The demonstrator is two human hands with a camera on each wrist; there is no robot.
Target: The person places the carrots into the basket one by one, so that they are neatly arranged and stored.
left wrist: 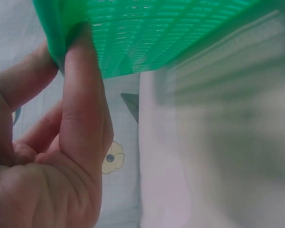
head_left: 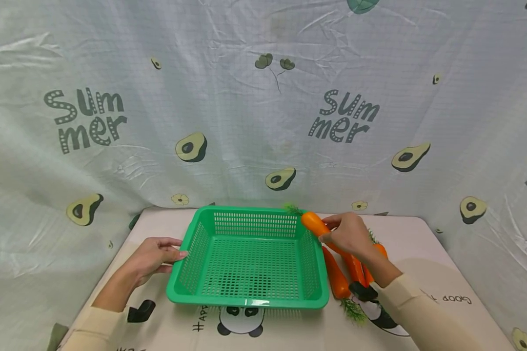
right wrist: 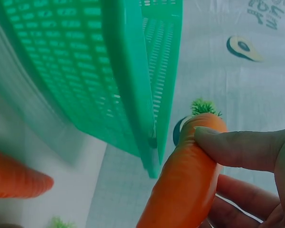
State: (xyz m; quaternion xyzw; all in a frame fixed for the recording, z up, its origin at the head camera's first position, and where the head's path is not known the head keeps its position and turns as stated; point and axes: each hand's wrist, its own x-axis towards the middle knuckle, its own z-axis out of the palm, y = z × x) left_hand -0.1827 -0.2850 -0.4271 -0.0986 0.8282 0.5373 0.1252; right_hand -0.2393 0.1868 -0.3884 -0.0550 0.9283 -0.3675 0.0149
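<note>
A green plastic basket [head_left: 250,304] with slotted walls stands on the table, nothing inside it. My left hand [head_left: 151,258] grips its left rim, thumb on top and fingers beneath; in the left wrist view the fingers [left wrist: 80,95] pinch the green edge [left wrist: 52,28]. My right hand [head_left: 349,236] holds an orange carrot [head_left: 314,224] between thumb and fingers, its leafy top over the basket's back right corner. In the right wrist view the thumb [right wrist: 242,147] presses on the carrot [right wrist: 185,180], beside the basket rim [right wrist: 128,80].
Several more carrots [head_left: 335,275] lie on the table right of the basket, partly under my right arm. The pale table [head_left: 184,336] has printed pandas and lettering. A grey-white curtain [head_left: 246,112] with avocado prints hangs behind and at both sides.
</note>
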